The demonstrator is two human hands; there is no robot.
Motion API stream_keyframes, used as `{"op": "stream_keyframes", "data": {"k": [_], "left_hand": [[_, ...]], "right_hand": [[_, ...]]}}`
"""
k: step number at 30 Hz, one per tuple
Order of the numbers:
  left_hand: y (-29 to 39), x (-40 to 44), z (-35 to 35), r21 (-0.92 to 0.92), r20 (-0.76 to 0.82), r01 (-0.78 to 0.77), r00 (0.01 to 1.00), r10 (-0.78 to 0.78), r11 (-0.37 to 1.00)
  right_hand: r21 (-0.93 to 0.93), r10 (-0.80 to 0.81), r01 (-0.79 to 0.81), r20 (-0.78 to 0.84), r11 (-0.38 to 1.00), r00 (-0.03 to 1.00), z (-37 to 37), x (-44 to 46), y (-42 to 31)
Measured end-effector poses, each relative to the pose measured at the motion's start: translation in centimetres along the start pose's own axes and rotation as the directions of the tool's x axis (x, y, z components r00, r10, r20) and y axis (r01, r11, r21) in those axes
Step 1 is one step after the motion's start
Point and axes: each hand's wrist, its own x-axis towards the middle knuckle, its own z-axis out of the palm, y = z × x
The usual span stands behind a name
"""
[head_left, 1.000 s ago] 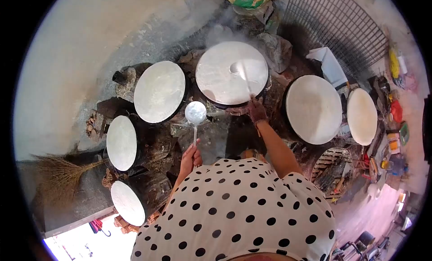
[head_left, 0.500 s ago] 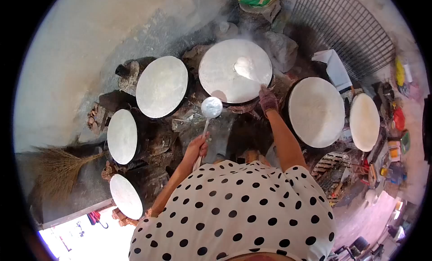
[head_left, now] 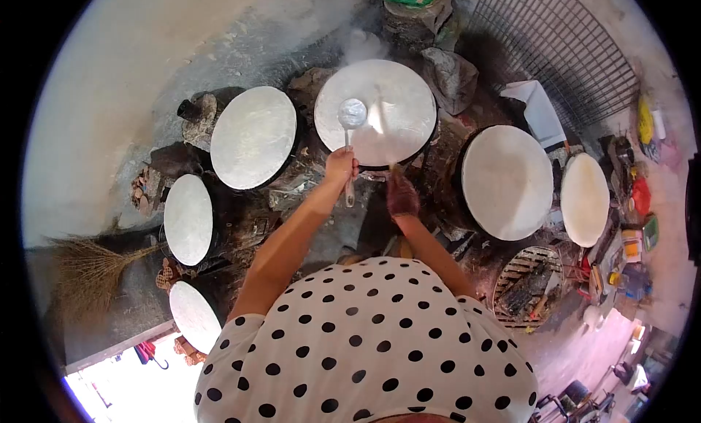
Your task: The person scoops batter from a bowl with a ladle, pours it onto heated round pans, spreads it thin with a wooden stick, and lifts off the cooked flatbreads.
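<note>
My left hand (head_left: 341, 166) grips the handle of a ladle (head_left: 352, 113), whose round bowl is over the near left part of a large round griddle (head_left: 410, 124). A whitish layer covers the griddle, and steam rises behind it. My right hand (head_left: 403, 197), in a dark reddish glove, is closed just below the griddle's near edge. A pale tip shows at its fingers, but I cannot make out what it holds. A bright streak lies across the middle of the griddle.
More round white-topped griddles stand around: one at left (head_left: 254, 138), one at right (head_left: 507, 182), and smaller ones further out. A slatted basket (head_left: 502, 295), a straw broom (head_left: 95, 266), a wire grid (head_left: 555, 51) and a white box (head_left: 537, 109) are nearby.
My left hand has moved the ladle forward and over the large griddle. My right hand has drawn back from the griddle's right edge, leftward and toward my body.
</note>
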Motion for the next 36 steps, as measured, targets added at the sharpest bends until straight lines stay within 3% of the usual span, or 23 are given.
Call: {"op": "stream_keyframes", "data": {"k": [1,2,3,4,5,6,7,8,9,10,12,13,16,17,19,23,25,26,28,29,31,33,36], "left_hand": [[-0.4,0.6,0.6,0.008,-0.023,-0.015,1.000,0.015,1.000],[-0.6,1.1,0.9,0.016,-0.047,-0.029,0.998,0.029,0.999],[0.6,0.6,1.2,-0.128,-0.048,0.045,0.998,-0.051,0.991],[1.3,-0.5,0.1,-0.127,-0.047,0.046,0.998,-0.053,0.991],[1.9,-1.9,-2.1,-0.365,0.165,0.106,0.985,-0.048,0.925],[3.2,-2.9,-3.3,-0.560,0.367,0.205,0.930,0.019,0.803],[4.5,-4.4,-3.6,-0.558,0.369,0.198,0.929,0.028,0.806],[5.2,-6.3,-4.1,-0.525,0.316,0.120,0.947,0.062,0.843],[5.0,-7.9,-4.8,-0.487,0.257,0.052,0.963,0.085,0.872],[5.2,-8.0,-5.2,-0.490,0.249,0.047,0.964,0.088,0.870],[6.7,-7.1,-5.5,-0.343,0.331,0.149,0.943,-0.029,0.927],[6.9,-6.6,-5.9,-0.345,0.329,0.145,0.944,-0.025,0.927],[7.0,-4.5,-6.6,-0.346,0.375,0.308,0.911,-0.171,0.886],[7.2,-4.1,-6.4,-0.349,0.372,0.306,0.913,-0.169,0.886],[7.8,-3.4,-5.5,-0.181,0.301,0.164,0.948,-0.104,0.970],[8.0,1.8,-3.7,0.012,0.231,0.033,0.972,-0.034,0.999],[7.2,4.2,-2.4,0.035,0.221,0.006,0.975,-0.013,0.999],[6.8,5.3,-1.9,0.069,0.219,-0.028,0.976,0.012,0.997],[6.5,6.3,-0.9,0.096,0.156,0.016,0.987,-0.031,0.995],[6.1,6.7,-0.5,0.122,0.133,-0.027,0.991,0.010,0.992],[5.6,7.3,0.1,0.146,0.110,-0.068,0.993,0.052,0.987],[5.2,7.5,0.6,0.304,0.047,-0.148,0.989,0.141,0.941],[5.0,8.3,0.8,0.334,0.058,-0.114,0.993,0.100,0.935]], "right_hand": [[0.097,-0.094,0.105,-0.111,0.990,0.989,1.8,0.3,-0.3],[0.094,-0.094,0.104,-0.111,0.990,0.989,3.3,1.7,0.6],[0.223,-0.071,0.042,0.121,0.974,0.990,4.8,3.9,1.7],[0.331,-0.074,-0.049,0.348,0.942,0.934,5.5,4.8,2.4],[0.489,0.033,-0.306,0.490,0.817,0.871,-3.0,5.3,-0.4],[0.492,0.038,-0.304,0.479,0.816,0.877,-3.2,4.8,0.9],[0.244,-0.024,-0.027,0.201,0.969,0.979,-3.1,4.3,2.9],[-0.099,-0.179,0.173,-0.047,0.980,0.983,-2.8,3.7,4.1],[-0.151,0.051,-0.013,0.249,0.989,0.967,-2.9,3.9,4.1],[-0.149,0.043,-0.005,0.252,0.989,0.967,-1.2,3.9,4.2],[0.147,-0.103,0.033,0.502,0.989,0.859,2.3,5.1,4.4],[0.148,-0.107,0.037,0.501,0.988,0.859,2.5,5.1,4.6],[-0.066,-0.074,0.074,0.016,0.995,0.997,0.5,3.2,4.4],[-0.065,-0.078,0.079,0.017,0.995,0.997,-1.1,2.0,3.8],[-0.241,0.002,0.098,0.383,0.966,0.924,-4.9,-1.6,2.1],[-0.100,-0.120,0.166,0.361,0.981,0.925,-6.3,-7.0,3.9],[-0.286,-0.074,0.159,0.286,0.945,0.955,-6.3,-8.6,4.1],[-0.286,-0.069,0.154,0.287,0.946,0.956,-6.1,-8.8,4.6],[-0.095,-0.277,0.311,0.265,0.946,0.924,-6.6,-8.5,5.3],[-0.094,-0.273,0.308,0.275,0.947,0.922,-6.9,-8.6,5.7],[-0.292,0.179,-0.105,0.242,0.951,0.954,-11.3,-4.4,2.8],[-0.244,0.149,-0.095,0.214,0.965,0.966,-11.7,-1.5,3.0],[-0.228,0.110,-0.067,0.182,0.971,0.977,-12.1,-0.6,2.8]]}}
